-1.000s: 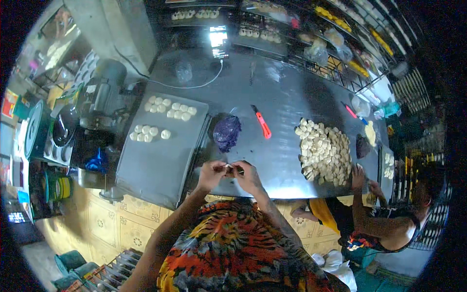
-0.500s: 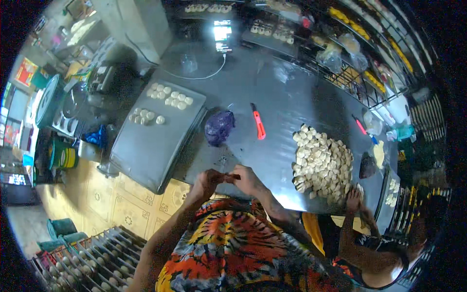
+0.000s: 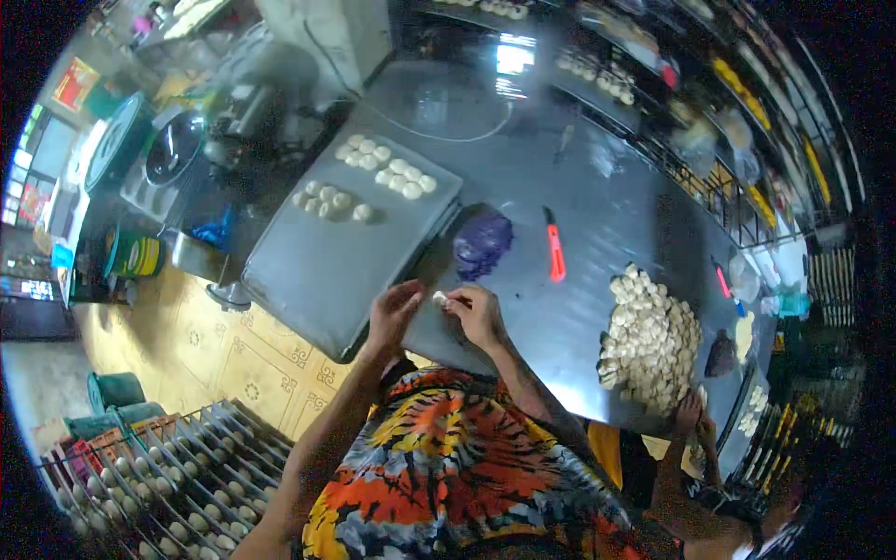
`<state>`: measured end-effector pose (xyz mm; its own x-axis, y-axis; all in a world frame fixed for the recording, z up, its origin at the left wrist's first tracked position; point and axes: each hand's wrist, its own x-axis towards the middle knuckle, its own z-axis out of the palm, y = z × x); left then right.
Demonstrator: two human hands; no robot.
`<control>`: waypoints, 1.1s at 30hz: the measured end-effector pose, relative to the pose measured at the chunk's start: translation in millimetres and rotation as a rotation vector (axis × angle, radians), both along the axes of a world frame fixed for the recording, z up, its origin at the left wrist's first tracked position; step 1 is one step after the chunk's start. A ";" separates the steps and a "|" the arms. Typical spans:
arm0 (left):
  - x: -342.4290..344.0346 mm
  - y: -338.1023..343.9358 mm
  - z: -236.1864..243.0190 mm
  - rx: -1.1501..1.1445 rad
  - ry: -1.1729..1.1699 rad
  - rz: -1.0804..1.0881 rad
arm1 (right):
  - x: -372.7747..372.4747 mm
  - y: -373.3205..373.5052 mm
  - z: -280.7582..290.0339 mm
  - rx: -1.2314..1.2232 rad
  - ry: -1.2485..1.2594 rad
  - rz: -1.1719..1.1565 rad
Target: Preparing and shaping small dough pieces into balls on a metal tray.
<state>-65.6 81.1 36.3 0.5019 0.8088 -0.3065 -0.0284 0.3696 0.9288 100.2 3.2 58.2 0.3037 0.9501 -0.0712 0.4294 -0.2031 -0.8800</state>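
My right hand (image 3: 478, 315) pinches a small pale piece of dough (image 3: 440, 299) in its fingertips, just over the table's near edge. To its left, my left hand (image 3: 396, 312) is held apart from the dough, fingers loosely extended and nothing visible in them. Beyond my hands sits a lump of purple filling (image 3: 483, 241) on the grey table (image 3: 523, 317). Left of it lies a dark flat tray (image 3: 322, 271) bearing several round dough balls (image 3: 405, 177) in small groups. A red utility knife (image 3: 555, 250) lies right of the purple lump.
A large heap of small dough pieces (image 3: 651, 341) covers the table at right, where another person's hands (image 3: 691, 415) touch its near edge. A rack of filled trays (image 3: 187, 481) stands at lower left. A lit phone (image 3: 513, 58) with a white cable lies at the far side.
My hands, earlier together at the fingertips, have separated, and the dough piece now shows in my right fingers. The whole scene has shifted rightward in view.
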 end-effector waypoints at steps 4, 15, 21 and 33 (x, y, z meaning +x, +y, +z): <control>-33.7 48.2 3.3 -0.149 0.204 -0.023 | -27.3 61.1 -39.9 0.067 0.357 -0.072; -54.3 208.7 -54.8 1.033 0.356 -0.130 | 0.1 67.9 -6.2 -0.203 0.747 -0.113; -81.8 184.4 -67.7 1.161 0.492 -0.330 | 61.8 -57.2 0.2 -0.260 0.607 -0.332; -24.2 79.2 -19.5 0.662 0.371 0.077 | 261.1 -152.9 -43.0 -0.352 -0.635 -0.524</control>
